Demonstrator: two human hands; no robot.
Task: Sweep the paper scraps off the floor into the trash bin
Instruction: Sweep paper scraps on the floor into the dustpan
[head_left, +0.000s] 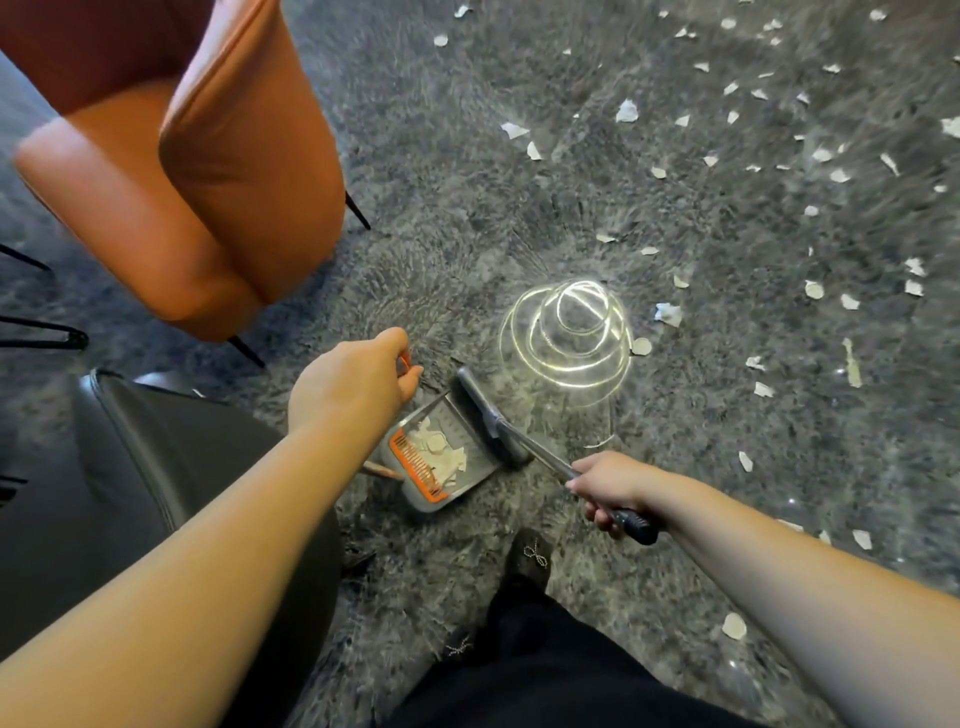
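From the head camera, the left hand (358, 376) curls around the orange top of the handle of a grey plastic dustpan with an orange comb edge (441, 457), which sits on the shaggy grey carpet (441, 182) just ahead of the person's dark shoe (530, 556). Torn white paper scraps lie in the pan (441, 447). The right hand (608, 488) grips the black-ended metal handle of a grey broom (488, 410), whose head rests along the pan's open right lip.

Just beyond the broom head lies a coil of lit white strip light (566, 332). More white paper scraps (810, 156) are scattered over the carpet to the right and far side, where the floor is open. On the left the space is tight: an orange leather armchair with thin black legs (197, 156) stands near the pan, and a dark grey padded seat (156, 478) sits beside the left forearm. No trash bin is in view.
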